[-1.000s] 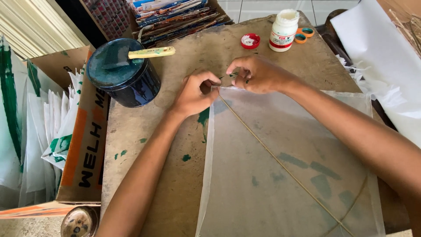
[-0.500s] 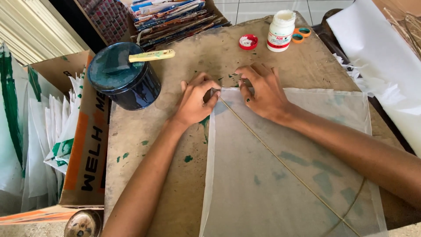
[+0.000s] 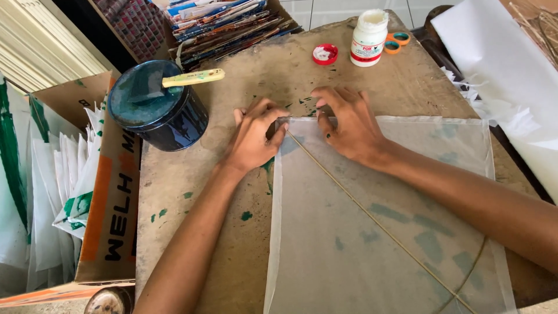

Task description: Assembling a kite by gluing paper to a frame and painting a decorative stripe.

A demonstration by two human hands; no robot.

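At the left, a dark blue tin with a brush handle laid across its lid stood near the left hand, close enough that a careless sweep of the elbow could have knocked it, in which case whatever it held might have spilled onto the work. The translucent paper sheet lay flat on the stained board, with a thin stick running diagonally from its top left corner. That corner looked the likeliest trouble: the paper seemed thin, so uneven pressure might have torn or creased it, or the stick might have slid out of line. The left hand was pressed on that corner, fingers curled, holding nothing. The right hand, just beside it, lay spread and flat along the sheet's top edge, pressing down, not gripping. Both forearms reached in low from below. A white bottle stood well apart.
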